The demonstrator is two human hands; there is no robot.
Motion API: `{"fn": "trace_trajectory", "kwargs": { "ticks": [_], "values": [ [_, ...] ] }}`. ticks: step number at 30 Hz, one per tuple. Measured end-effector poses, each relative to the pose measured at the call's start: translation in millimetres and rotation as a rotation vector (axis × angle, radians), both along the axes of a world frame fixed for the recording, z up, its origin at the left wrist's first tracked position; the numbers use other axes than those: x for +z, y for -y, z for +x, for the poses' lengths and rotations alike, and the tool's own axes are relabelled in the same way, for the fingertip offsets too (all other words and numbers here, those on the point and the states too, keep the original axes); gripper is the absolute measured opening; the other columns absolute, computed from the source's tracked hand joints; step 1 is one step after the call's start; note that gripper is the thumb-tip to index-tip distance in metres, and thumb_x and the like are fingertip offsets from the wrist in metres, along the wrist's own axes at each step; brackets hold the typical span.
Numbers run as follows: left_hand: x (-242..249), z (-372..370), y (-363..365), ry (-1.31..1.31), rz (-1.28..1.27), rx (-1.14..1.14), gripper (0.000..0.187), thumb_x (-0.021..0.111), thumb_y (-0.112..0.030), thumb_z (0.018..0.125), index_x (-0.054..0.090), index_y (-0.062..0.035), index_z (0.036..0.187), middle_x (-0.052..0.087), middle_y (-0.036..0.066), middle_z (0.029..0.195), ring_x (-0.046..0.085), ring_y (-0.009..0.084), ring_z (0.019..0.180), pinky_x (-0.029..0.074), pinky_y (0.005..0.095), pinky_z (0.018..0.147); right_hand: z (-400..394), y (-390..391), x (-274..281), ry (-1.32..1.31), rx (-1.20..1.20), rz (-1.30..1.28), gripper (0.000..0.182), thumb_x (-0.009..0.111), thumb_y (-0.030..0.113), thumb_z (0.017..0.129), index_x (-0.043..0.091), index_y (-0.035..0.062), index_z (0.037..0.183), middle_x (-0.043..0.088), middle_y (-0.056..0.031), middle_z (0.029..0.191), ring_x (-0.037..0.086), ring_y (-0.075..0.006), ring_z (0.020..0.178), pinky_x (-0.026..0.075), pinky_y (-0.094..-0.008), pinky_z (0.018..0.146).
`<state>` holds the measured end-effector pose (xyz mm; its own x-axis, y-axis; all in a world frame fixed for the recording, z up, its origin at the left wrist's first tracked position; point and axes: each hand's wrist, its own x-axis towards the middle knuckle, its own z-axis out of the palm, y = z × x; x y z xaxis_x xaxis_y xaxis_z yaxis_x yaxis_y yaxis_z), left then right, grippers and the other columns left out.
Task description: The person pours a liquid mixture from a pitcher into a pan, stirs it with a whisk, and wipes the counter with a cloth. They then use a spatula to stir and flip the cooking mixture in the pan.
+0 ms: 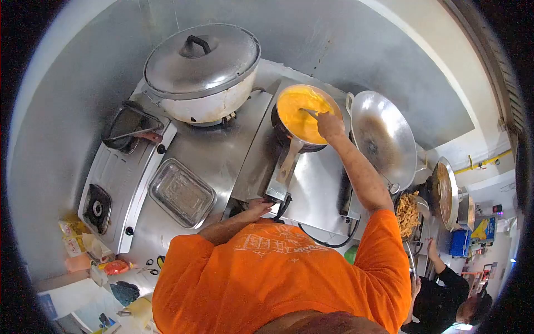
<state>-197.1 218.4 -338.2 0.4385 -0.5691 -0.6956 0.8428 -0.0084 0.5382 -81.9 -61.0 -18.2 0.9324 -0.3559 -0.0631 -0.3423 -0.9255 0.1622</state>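
Note:
My right hand [332,127] is closed round a greyish stirring utensil [309,113]. Its lower end dips into a thick yellow mixture [300,103] that looks like egg or sauce, so its head is hidden. The mixture fills a frying pan [337,108] on a burner, and the pan's worn handle [288,161] points back toward me. My left hand [260,208] reaches to the front edge of the burner [278,186], below that handle. Its fingers are bent against the burner's front, where a control may be; what they grip is too small to make out.
A large lidded pot [203,61] stands at the back left, near a glass dish [182,193] and a white two-burner stove [125,183]. A wide wok [384,133] is right of the pan. Farther right are fried food [408,216] and a person in black [439,300].

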Motion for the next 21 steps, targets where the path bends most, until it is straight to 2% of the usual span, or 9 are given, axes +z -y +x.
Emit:
{"fn": "trace_trajectory", "kwargs": {
  "ticks": [1,3,7,9,10,13,16,18,21],
  "values": [
    [-3.4,-0.3,2.9,-0.037,0.054,0.047,0.063,0.068,-0.001,0.077,0.03,0.0056,0.127,0.054,0.017,0.11,0.059,0.0238,0.095,0.053,0.0287,0.081,-4.4,2.7,2.3,-0.025,0.015,-0.016,0.021,0.051,0.014,0.083,0.064,0.0067,0.098,0.066,-0.0168,0.095,0.066,-0.0304,0.087,0.054,-0.0433,0.071],
    [-10.1,-3.2,6.6,-0.038,0.102,0.099,0.067,0.07,0.001,0.075,0.028,0.0046,0.128,0.053,0.018,0.109,0.059,0.0237,0.093,0.053,0.0288,0.081,-15.7,8.5,7.3,-0.074,0.047,-0.049,0.021,0.051,0.015,0.083,0.064,0.0065,0.099,0.066,-0.017,0.096,0.065,-0.0307,0.088,0.054,-0.0437,0.072],
    [12.9,-5.5,9.5,0.022,0.244,0.13,0.073,0.073,0.002,0.071,0.028,0.0039,0.128,0.055,0.018,0.105,0.059,0.0232,0.089,0.053,0.0293,0.077,-32.3,28.7,14.6,-0.128,-0.04,-0.01,0.024,0.051,0.014,0.083,0.062,0.0045,0.102,0.065,-0.0171,0.097,0.065,-0.0314,0.089,0.053,-0.0437,0.073],
    [-71.9,-4.6,15.3,0.174,0.245,0.062,0.077,0.074,0.001,0.07,0.025,0.0024,0.129,0.054,0.018,0.107,0.059,0.0234,0.089,0.054,0.0298,0.074,-38.8,35.4,25.1,-0.216,-0.014,-0.042,0.026,0.052,0.013,0.083,0.061,0.0053,0.106,0.065,-0.015,0.101,0.065,-0.03,0.091,0.054,-0.0417,0.073],
    [-112.9,-4.2,18.0,0.25,0.248,0.033,0.079,0.075,0.0,0.069,0.023,0.0017,0.13,0.053,0.018,0.107,0.059,0.0236,0.09,0.054,0.03,0.073,-41.2,43.9,23.3,-0.211,0.006,-0.04,0.025,0.052,0.013,0.082,0.062,0.0048,0.103,0.065,-0.0163,0.098,0.065,-0.0314,0.09,0.053,-0.0424,0.073],
    [-52.0,-3.3,15.1,0.334,0.481,-0.077,0.081,0.076,-0.001,0.068,0.021,0.0018,0.127,0.054,0.018,0.105,0.058,0.023,0.091,0.054,0.0318,0.069,-41.0,67.4,16.9,-0.239,0.11,-0.028,0.022,0.053,0.013,0.078,0.064,0.0042,0.096,0.065,-0.0187,0.091,0.063,-0.0343,0.089,0.053,-0.0435,0.073],
    [-20.8,-3.8,10.5,0.174,0.238,0.048,0.079,0.077,-0.003,0.068,0.022,-0.0014,0.125,0.054,0.018,0.105,0.058,0.0232,0.094,0.055,0.034,0.069,-35.7,67.8,27.1,-0.329,0.295,0.018,0.021,0.053,0.012,0.076,0.066,0.0059,0.092,0.065,-0.0182,0.089,0.064,-0.0344,0.086,0.052,-0.0426,0.072],
    [-18.0,-3.7,9.1,0.13,0.191,0.024,0.078,0.076,-0.004,0.069,0.023,-0.0037,0.125,0.054,0.017,0.103,0.057,0.0226,0.093,0.054,0.0343,0.07,-30.3,50.8,42.3,-0.363,0.427,0.072,0.022,0.052,0.013,0.075,0.067,0.0067,0.089,0.065,-0.0183,0.087,0.064,-0.0345,0.084,0.052,-0.0424,0.072],
    [-12.2,-1.9,6.5,0.042,0.127,-0.044,0.076,0.076,-0.005,0.069,0.025,-0.0075,0.125,0.054,0.014,0.101,0.057,0.0225,0.091,0.054,0.0346,0.071,-14.9,23.6,45.5,-0.41,0.301,0.027,0.023,0.051,0.014,0.076,0.068,0.0058,0.09,0.065,-0.0201,0.088,0.063,-0.0347,0.083,0.051,-0.0405,0.074]
  ]
}}
